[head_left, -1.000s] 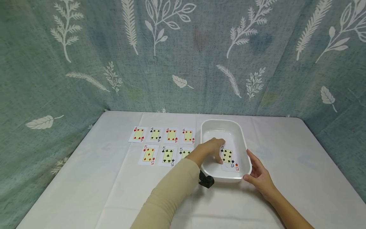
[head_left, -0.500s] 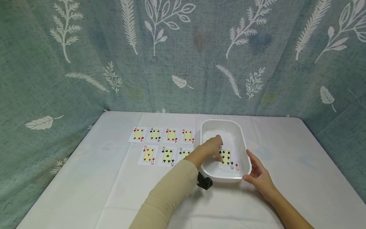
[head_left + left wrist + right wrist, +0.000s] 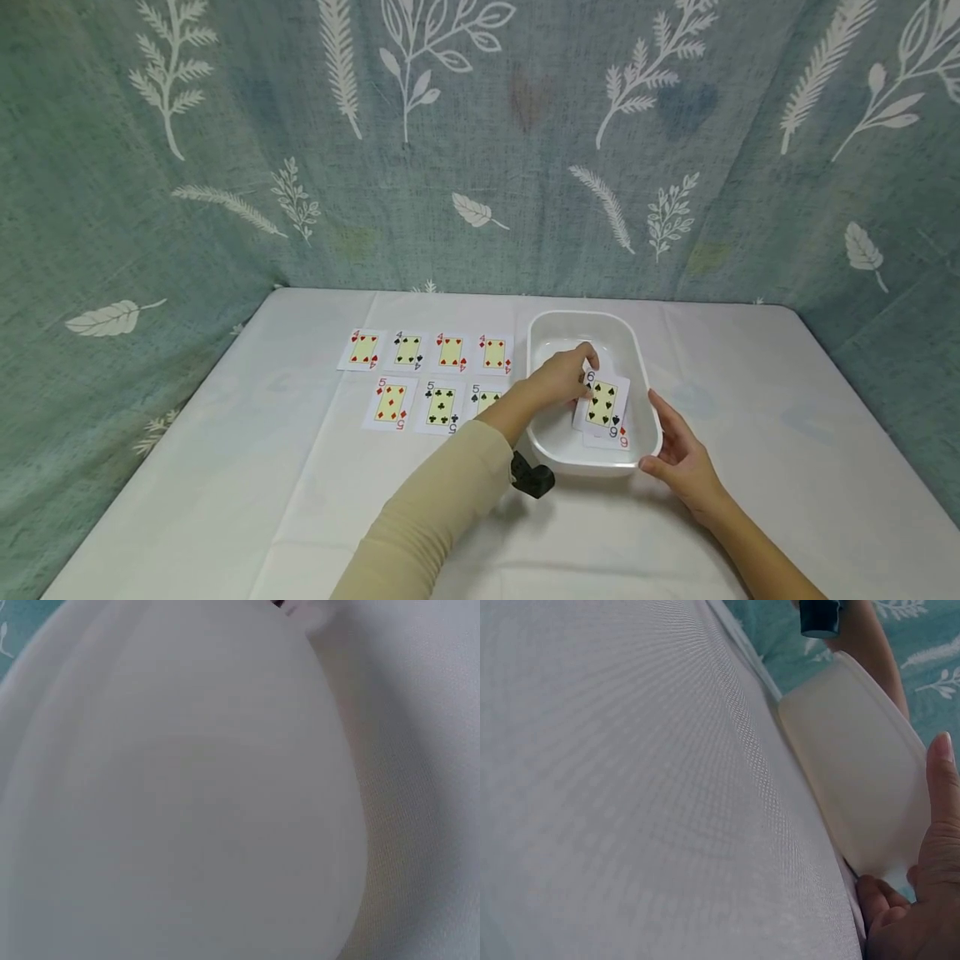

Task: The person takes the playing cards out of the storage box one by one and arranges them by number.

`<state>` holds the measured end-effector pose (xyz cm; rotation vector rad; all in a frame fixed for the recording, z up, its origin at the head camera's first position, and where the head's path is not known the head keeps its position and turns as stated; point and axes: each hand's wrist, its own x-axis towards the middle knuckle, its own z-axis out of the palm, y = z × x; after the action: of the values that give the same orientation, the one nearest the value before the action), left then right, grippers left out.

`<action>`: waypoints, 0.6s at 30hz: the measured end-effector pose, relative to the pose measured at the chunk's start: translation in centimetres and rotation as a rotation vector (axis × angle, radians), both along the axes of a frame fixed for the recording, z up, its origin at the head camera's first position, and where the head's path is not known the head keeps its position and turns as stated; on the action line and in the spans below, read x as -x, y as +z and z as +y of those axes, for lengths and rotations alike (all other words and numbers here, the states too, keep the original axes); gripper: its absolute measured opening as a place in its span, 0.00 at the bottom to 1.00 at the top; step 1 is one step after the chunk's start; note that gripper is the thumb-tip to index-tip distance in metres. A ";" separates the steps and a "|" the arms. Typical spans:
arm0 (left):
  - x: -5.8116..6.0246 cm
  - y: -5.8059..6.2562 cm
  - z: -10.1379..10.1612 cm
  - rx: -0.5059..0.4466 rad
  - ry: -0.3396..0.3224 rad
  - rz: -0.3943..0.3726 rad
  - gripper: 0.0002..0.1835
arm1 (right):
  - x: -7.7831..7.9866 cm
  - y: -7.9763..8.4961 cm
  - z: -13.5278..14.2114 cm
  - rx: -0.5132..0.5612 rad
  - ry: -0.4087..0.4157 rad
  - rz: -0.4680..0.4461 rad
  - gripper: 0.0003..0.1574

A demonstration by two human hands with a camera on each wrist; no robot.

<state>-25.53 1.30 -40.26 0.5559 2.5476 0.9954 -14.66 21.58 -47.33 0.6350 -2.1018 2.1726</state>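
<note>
My left hand (image 3: pixel 558 377) reaches into a white plastic tray (image 3: pixel 542 337) and pinches a six of spades playing card (image 3: pixel 606 402) at its left edge, thumb on the face. Beneath it, a red diamond card (image 3: pixel 600 442) shows only its lower part on the tray floor. My right hand (image 3: pixel 684 475) holds the tray's near right corner from outside. In the right wrist view, the right thumb (image 3: pixel 939 780) lies up along the tray wall (image 3: pixel 855 757) and the other fingers curl low by its base. The left wrist view shows mostly the pale tray wall (image 3: pixel 187 787).
Left of the tray lies a row of fours, including a four of diamonds (image 3: pixel 493 354). Below it are a five of diamonds (image 3: pixel 391 403), a five of clubs (image 3: pixel 441 407) and another black five (image 3: pixel 486 398), partly behind my sleeve (image 3: pixel 442 492). Patterned curtain (image 3: pixel 480 150) hangs behind the table.
The six of spades has come up off the tray floor, its whole face now showing, tilted in my left hand. The right hand and tray stay in place.
</note>
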 end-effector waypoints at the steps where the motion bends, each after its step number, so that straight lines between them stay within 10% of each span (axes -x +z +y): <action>1: 0.0 0.1 0.0 -0.013 0.002 -0.004 0.20 | 0.0 0.0 0.0 0.003 0.006 0.003 0.55; 18: -0.2 0.4 -0.9 -0.300 0.037 0.038 0.13 | 0.0 0.0 0.0 -0.038 -0.022 -0.019 0.54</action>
<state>-25.36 0.41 -39.83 0.6142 2.4630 1.4057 -14.64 21.61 -47.29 0.5938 -2.1542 2.1410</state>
